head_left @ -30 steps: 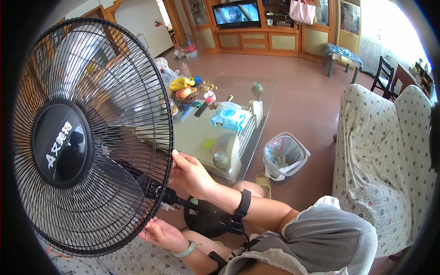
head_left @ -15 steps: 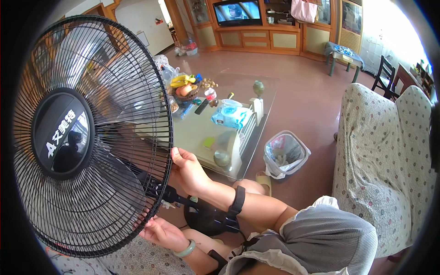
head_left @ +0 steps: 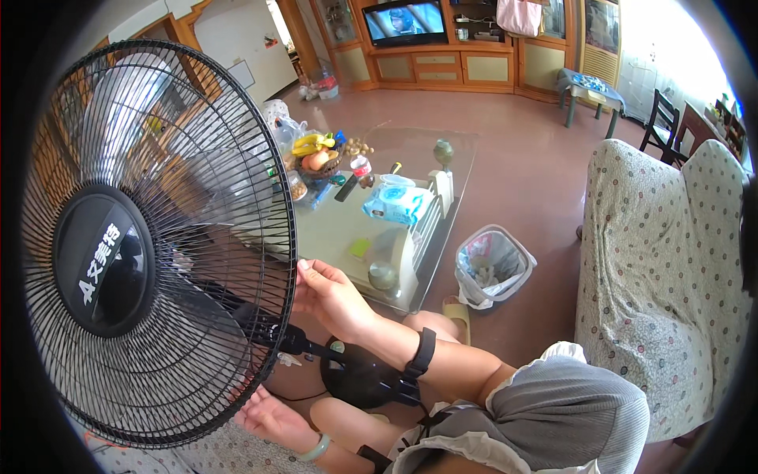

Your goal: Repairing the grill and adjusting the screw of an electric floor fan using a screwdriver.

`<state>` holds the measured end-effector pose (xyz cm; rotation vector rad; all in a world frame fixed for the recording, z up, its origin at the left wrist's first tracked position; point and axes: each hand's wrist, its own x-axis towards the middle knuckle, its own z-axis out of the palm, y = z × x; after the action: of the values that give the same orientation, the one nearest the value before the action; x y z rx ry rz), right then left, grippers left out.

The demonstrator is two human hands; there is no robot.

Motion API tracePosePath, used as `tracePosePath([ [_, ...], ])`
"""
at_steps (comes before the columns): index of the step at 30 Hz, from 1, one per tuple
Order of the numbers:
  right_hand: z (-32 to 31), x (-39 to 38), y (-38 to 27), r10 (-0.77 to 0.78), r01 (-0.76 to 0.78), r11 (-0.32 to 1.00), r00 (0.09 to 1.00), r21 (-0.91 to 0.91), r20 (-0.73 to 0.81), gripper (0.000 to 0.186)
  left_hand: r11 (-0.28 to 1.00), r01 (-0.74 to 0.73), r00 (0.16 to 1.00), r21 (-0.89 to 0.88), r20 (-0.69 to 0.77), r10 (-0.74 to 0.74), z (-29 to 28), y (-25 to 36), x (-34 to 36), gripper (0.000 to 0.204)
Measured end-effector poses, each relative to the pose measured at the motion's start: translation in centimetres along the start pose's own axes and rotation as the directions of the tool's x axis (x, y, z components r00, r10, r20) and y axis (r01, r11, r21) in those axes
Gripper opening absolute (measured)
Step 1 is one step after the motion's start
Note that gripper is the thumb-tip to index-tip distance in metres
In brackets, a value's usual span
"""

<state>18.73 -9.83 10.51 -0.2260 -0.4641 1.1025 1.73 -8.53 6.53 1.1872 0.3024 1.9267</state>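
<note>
A large black fan (head_left: 103,261) with a round wire grille fills the left of the view, its head tilted. My right hand (head_left: 335,300), with a black band on the wrist, pinches the grille's right rim between thumb and fingers. Lower down, my left hand (head_left: 272,419), wearing a pale green bangle, is at the bottom right rim; its fingertips are partly hidden by the wires. Behind the grille, the fan's black neck (head_left: 292,340) leads toward a round black base (head_left: 359,379) between my legs.
Beyond the fan stands a glass-topped coffee table (head_left: 316,241) with a fruit basket (head_left: 320,162), a wipes pack (head_left: 395,204) and a remote (head_left: 346,188). A lined waste bin (head_left: 493,268) is beside it. On the right is a sofa (head_left: 655,276) under a patterned cover.
The fan head has tipped, its hub now lower in view. My left hand has shifted slightly downward along with the rim; my right hand keeps its pinch and has moved little.
</note>
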Motion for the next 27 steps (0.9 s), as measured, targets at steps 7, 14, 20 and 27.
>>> tracePosePath([
  [7, -0.2, 0.8, 0.8, 0.003, -0.002, 1.000, 1.000, -0.020, 0.006, 0.021, 0.767, 0.181, 0.902, -0.615, 0.415, 0.120, -5.1, 1.8, 2.6, 0.045],
  [14, -1.2, 1.1, 0.6, 0.017, -0.017, 1.000, 0.998, -0.001, 0.065, 0.016, 0.988, 0.049, 0.999, -0.145, 0.017, -0.047, -4.9, 2.9, 3.3, 0.046],
  [20, -0.6, 1.1, 0.8, 0.018, -0.017, 0.999, 1.000, -0.038, 0.009, 0.021, 0.940, 0.037, 0.999, -0.340, -0.020, -0.046, -2.5, 4.3, 3.6, 0.032],
  [27, -1.3, 1.3, 1.2, -0.075, 0.081, 0.994, 0.994, -0.078, 0.075, 0.016, 0.959, 0.008, 1.000, -0.283, -0.026, -0.016, -3.3, 4.2, 3.8, 0.018],
])
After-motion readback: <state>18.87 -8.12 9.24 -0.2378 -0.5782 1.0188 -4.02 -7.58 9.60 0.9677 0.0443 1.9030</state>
